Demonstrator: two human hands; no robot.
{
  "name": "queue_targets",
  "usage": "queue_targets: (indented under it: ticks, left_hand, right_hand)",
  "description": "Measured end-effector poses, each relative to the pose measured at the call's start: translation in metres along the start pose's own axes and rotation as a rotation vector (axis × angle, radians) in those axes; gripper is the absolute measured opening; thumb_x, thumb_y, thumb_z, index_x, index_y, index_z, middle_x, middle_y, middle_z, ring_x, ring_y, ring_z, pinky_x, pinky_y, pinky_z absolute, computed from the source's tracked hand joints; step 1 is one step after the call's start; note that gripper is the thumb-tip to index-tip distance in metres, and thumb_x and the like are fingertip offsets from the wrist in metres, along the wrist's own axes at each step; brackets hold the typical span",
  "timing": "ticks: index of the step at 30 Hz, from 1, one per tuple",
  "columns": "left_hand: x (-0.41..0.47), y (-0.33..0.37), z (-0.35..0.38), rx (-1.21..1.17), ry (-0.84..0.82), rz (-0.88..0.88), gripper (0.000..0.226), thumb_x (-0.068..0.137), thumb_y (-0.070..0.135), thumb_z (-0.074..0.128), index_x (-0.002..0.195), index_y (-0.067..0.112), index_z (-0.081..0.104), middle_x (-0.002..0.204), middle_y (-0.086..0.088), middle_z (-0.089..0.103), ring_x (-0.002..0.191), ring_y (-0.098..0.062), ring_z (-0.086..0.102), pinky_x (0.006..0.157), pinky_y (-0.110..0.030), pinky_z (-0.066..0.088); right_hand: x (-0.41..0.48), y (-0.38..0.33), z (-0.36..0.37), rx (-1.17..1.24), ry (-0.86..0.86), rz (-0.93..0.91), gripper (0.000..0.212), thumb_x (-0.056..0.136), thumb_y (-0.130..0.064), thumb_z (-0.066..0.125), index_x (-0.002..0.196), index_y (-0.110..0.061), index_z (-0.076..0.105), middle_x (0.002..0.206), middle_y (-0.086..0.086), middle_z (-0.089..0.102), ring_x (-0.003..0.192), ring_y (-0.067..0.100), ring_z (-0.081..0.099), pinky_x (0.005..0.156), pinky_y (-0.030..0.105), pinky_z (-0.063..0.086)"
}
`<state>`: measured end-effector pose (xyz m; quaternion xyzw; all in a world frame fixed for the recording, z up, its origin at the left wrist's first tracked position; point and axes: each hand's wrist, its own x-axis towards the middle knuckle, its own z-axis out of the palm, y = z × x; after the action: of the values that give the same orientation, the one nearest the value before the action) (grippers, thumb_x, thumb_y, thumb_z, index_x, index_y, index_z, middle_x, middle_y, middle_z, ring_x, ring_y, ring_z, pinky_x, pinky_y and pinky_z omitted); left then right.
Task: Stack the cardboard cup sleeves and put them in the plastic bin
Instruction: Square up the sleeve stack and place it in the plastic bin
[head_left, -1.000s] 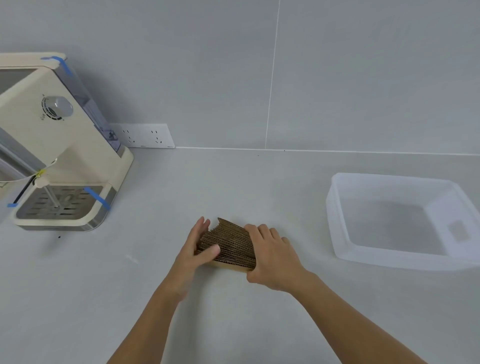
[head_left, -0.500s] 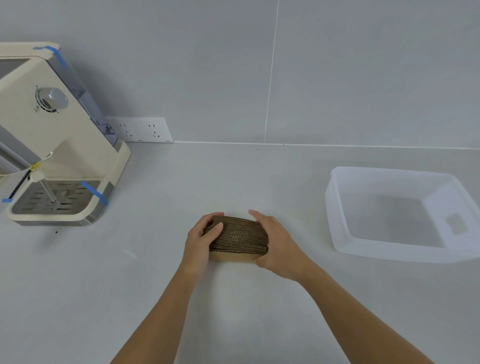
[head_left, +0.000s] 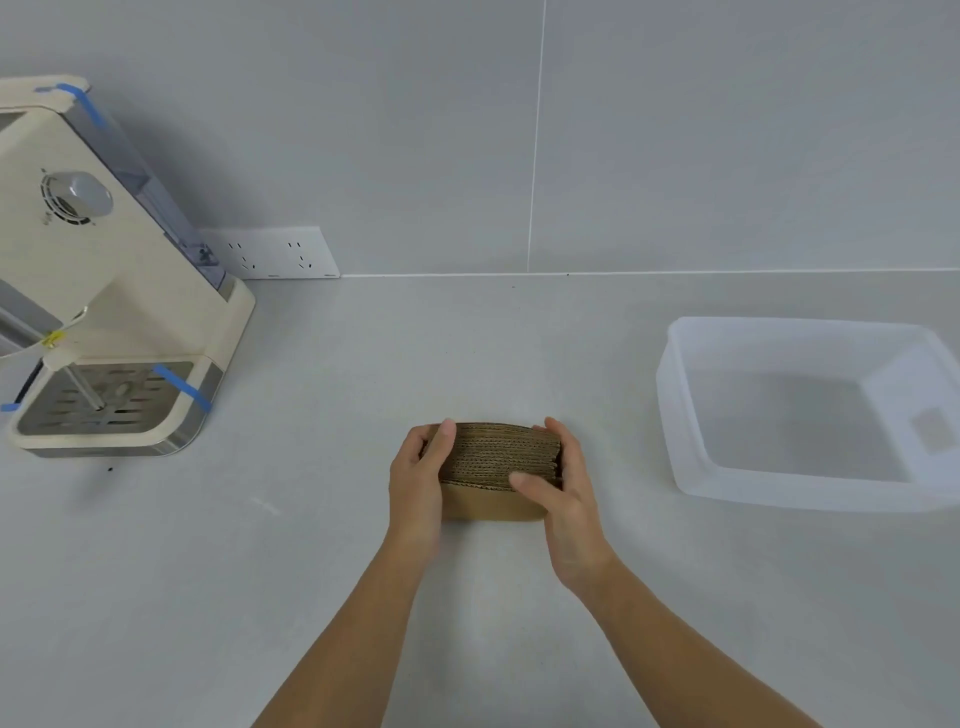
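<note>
A squared stack of brown corrugated cardboard cup sleeves stands on edge on the grey counter, in the middle of the view. My left hand presses its left end, thumb over the top. My right hand cups its right end, thumb across the front. Both hands grip the stack between them. The translucent plastic bin sits to the right, apart from the stack, with nothing inside it.
A cream coffee machine with blue tape strips and a metal drip tray stands at the left. A white wall socket plate sits behind it, where the counter meets the grey tiled wall.
The fanned, slanted sleeves have been pushed together into a neat upright stack. Both hands have closed in on its two ends.
</note>
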<state>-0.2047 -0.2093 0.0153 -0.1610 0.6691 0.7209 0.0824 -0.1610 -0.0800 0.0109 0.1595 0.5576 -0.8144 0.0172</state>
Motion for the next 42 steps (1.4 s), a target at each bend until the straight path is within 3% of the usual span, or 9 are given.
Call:
queue_targets:
  ticks: [3, 7, 13, 19, 23, 26, 29, 34, 42]
  left_hand:
    - [0.002, 0.004, 0.007, 0.067, 0.082, 0.013, 0.032, 0.086, 0.032, 0.062, 0.065, 0.011, 0.049, 0.069, -0.002, 0.051, 0.07, -0.017, 0.046, 0.067, -0.029, 0.035]
    - [-0.008, 0.005, 0.014, 0.017, 0.132, 0.036, 0.022, 0.089, 0.021, 0.057, 0.072, 0.007, 0.054, 0.074, 0.003, 0.059, 0.074, -0.014, 0.051, 0.066, -0.024, 0.038]
    - [-0.019, -0.003, 0.008, -0.024, -0.076, 0.174, 0.023, 0.086, 0.025, 0.054, 0.107, 0.029, 0.063, 0.114, 0.009, 0.066, 0.108, -0.002, 0.057, 0.094, -0.025, 0.042]
    - [-0.014, -0.013, -0.003, -0.085, -0.26, 0.047, 0.056, 0.08, 0.049, 0.051, 0.131, 0.052, 0.03, 0.141, 0.032, 0.033, 0.134, 0.006, 0.03, 0.114, -0.034, 0.024]
    - [-0.015, -0.01, 0.0, -0.104, -0.295, -0.01, 0.05, 0.085, 0.045, 0.052, 0.133, 0.042, 0.04, 0.135, 0.02, 0.045, 0.124, -0.003, 0.044, 0.105, -0.035, 0.037]
    - [-0.017, -0.006, 0.004, -0.082, -0.201, -0.008, 0.023, 0.085, 0.041, 0.049, 0.096, 0.025, 0.061, 0.099, 0.008, 0.063, 0.097, -0.018, 0.056, 0.083, -0.037, 0.045]
    - [-0.013, -0.002, 0.008, 0.0, -0.089, 0.066, 0.025, 0.094, 0.028, 0.044, 0.074, 0.02, 0.056, 0.08, 0.008, 0.062, 0.083, -0.014, 0.053, 0.074, -0.032, 0.04]
    - [-0.01, -0.006, 0.011, 0.039, -0.114, 0.051, 0.019, 0.095, 0.017, 0.044, 0.09, 0.017, 0.063, 0.089, 0.006, 0.066, 0.088, -0.013, 0.059, 0.077, -0.029, 0.046]
    - [-0.008, -0.008, 0.008, -0.019, -0.123, -0.026, 0.017, 0.094, 0.019, 0.047, 0.082, 0.013, 0.057, 0.078, 0.003, 0.061, 0.079, -0.015, 0.056, 0.072, -0.032, 0.043]
  right_hand:
    - [0.003, 0.001, 0.004, -0.031, 0.125, -0.019, 0.042, 0.081, -0.024, 0.068, 0.119, -0.023, 0.052, 0.105, -0.011, 0.057, 0.098, 0.005, 0.055, 0.076, 0.012, 0.045]
    - [0.008, 0.003, 0.007, -0.119, 0.283, -0.124, 0.004, 0.087, -0.016, 0.061, 0.085, -0.016, 0.064, 0.078, -0.011, 0.06, 0.074, 0.003, 0.053, 0.064, 0.007, 0.043]
    - [0.005, 0.0, -0.01, -0.152, 0.199, -0.258, 0.013, 0.078, -0.024, 0.06, 0.09, -0.022, 0.067, 0.084, -0.018, 0.067, 0.084, 0.0, 0.06, 0.075, 0.013, 0.045]
    - [0.004, 0.005, -0.014, -0.073, 0.057, -0.095, 0.048, 0.077, -0.034, 0.057, 0.124, -0.035, 0.049, 0.128, -0.021, 0.052, 0.116, -0.011, 0.048, 0.091, 0.011, 0.042]
    - [0.008, 0.0, -0.015, -0.09, 0.042, -0.1, 0.037, 0.079, -0.033, 0.056, 0.115, -0.03, 0.055, 0.115, -0.016, 0.058, 0.102, -0.006, 0.055, 0.086, 0.017, 0.043]
    - [0.009, -0.005, -0.015, -0.095, 0.077, -0.172, 0.017, 0.08, -0.029, 0.053, 0.094, -0.021, 0.058, 0.088, -0.009, 0.058, 0.079, -0.004, 0.054, 0.073, 0.01, 0.043]
    - [0.007, -0.002, -0.015, -0.097, 0.111, -0.203, 0.011, 0.08, -0.026, 0.052, 0.087, -0.019, 0.058, 0.082, -0.009, 0.058, 0.076, -0.002, 0.053, 0.069, 0.008, 0.042]
    - [0.01, 0.007, -0.015, -0.124, 0.147, -0.155, 0.011, 0.077, -0.028, 0.055, 0.085, -0.022, 0.059, 0.081, -0.011, 0.06, 0.075, -0.003, 0.055, 0.069, 0.01, 0.043]
    - [0.011, 0.007, -0.016, -0.185, 0.134, -0.119, 0.019, 0.078, -0.035, 0.054, 0.092, -0.023, 0.057, 0.087, -0.009, 0.059, 0.08, -0.001, 0.055, 0.071, 0.01, 0.044]
